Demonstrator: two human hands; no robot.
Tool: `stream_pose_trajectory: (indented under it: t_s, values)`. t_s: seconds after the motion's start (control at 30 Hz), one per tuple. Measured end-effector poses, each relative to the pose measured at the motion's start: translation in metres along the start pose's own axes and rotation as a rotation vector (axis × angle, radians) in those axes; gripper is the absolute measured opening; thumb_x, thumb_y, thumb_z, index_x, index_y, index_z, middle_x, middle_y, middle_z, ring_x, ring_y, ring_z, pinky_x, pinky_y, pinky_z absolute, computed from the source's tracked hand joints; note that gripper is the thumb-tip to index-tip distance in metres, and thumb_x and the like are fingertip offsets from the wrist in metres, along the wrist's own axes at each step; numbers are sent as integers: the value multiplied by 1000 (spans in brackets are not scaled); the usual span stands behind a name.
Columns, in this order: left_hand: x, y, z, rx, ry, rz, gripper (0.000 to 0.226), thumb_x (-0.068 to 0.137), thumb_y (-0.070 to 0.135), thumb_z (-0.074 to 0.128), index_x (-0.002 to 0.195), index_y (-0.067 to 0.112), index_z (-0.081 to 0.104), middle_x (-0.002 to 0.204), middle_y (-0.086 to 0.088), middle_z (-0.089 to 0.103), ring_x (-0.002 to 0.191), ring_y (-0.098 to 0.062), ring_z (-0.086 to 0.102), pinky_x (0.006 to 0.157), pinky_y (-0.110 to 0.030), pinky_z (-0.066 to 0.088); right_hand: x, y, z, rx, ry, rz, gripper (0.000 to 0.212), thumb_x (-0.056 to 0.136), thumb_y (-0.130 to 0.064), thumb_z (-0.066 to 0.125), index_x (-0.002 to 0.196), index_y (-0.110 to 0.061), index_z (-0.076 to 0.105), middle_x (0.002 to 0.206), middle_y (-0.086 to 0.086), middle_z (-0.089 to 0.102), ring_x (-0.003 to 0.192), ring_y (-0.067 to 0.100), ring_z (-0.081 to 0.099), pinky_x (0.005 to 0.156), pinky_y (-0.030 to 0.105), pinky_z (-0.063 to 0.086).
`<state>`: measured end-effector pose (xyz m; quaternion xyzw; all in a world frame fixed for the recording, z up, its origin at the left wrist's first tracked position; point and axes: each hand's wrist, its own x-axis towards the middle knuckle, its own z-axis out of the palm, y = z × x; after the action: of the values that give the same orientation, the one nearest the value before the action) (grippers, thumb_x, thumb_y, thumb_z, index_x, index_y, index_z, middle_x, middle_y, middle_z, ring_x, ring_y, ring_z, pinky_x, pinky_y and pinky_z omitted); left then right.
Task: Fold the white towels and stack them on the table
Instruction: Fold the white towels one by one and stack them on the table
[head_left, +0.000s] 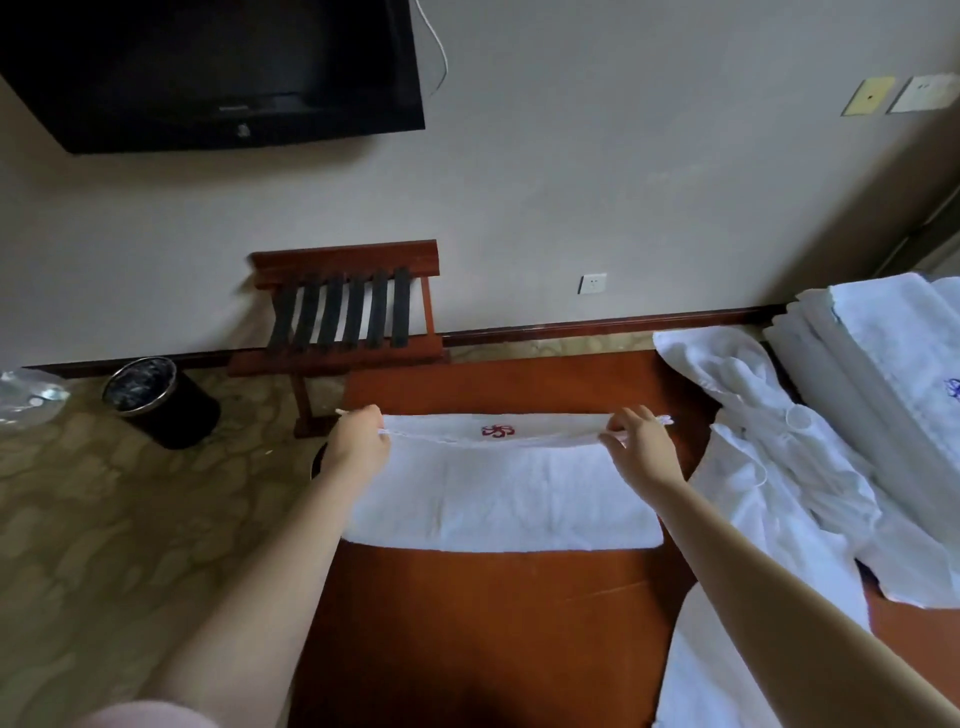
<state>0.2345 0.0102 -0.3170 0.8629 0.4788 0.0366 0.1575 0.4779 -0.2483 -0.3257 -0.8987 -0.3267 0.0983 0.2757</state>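
Table (493, 623) of red-brown wood at bottom centre; on it mid-frame, white towel (498, 499) laid flat. Far left corner pinched by left hand (358, 436), far right corner by right hand (641, 441). At right edge, farther back, folded towel stack (872, 353).

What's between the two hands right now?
Head view: the far edge of the white towel runs from left hand to right hand, red emblem midway.

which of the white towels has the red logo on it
The flat middle towel, pinched at its far edge by the left hand and right hand. The folded stack at far right bears a blue emblem; the crumpled towels show none.
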Motion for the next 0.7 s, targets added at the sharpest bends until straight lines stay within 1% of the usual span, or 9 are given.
stream_pose_trajectory:
  t_s: [0.07,0.13,0.2,0.27,0.37,0.47,0.57,0.63,0.7]
  values:
    - [-14,-11,16,40,-68,15,3,88,9,54,89,8,57,87,-12,64,81,-31,59,66,-35,50,-18,14,11,-2,-61,33,8,90,-14,64,90,-6,61,99,4,52,75,18,50,55,19,30]
    - [-26,-19,30,69,-135,21,5,89,9,54,84,10,52,87,-12,64,79,-28,58,63,-33,45,-33,24,23,-48,-133,57,8,91,-14,62,90,-7,60,100,5,53,71,16,50,54,15,30]
    - [-35,-24,43,90,-186,2,10,91,10,51,82,13,48,87,-10,62,77,-25,54,60,-29,41,-42,30,34,-114,-217,66,8,93,-15,60,88,-13,55,102,5,54,65,9,48,51,12,28]
    - [-41,-27,49,86,-199,-12,10,92,10,49,83,13,49,87,-10,60,80,-25,54,63,-31,45,-45,31,38,-145,-249,76,8,94,-14,58,88,-15,52,105,5,54,64,5,46,50,9,27]
    - [-41,-30,50,-2,-95,9,4,90,6,54,87,6,57,86,-11,62,75,-23,52,61,-29,40,-40,25,32,-113,-186,60,4,94,-11,58,92,-7,59,104,7,55,69,14,52,53,13,32]
    - [-47,-32,44,-84,108,94,2,82,-1,63,82,-1,62,74,-11,59,61,-19,47,52,-25,32,-44,19,23,-13,-16,1,4,91,-9,63,90,-6,62,100,3,55,74,18,56,59,18,38]
    - [-63,-37,44,-164,225,150,8,74,-9,69,79,-6,63,74,-18,64,62,-31,59,51,-33,45,-64,18,22,36,145,-96,6,86,-5,68,85,-6,62,93,3,58,72,18,57,59,21,45]
    - [-76,-40,50,-182,220,151,11,73,-11,70,80,-7,63,76,-20,65,66,-36,61,54,-39,50,-80,24,30,18,177,-145,9,83,-1,70,83,-4,62,90,6,59,70,22,59,57,29,50]
    - [-87,-42,59,-172,147,140,9,75,-10,69,80,-7,62,77,-21,65,67,-36,61,56,-37,48,-93,35,40,-17,118,-108,8,85,-2,68,84,-3,61,90,7,58,68,24,57,55,32,50]
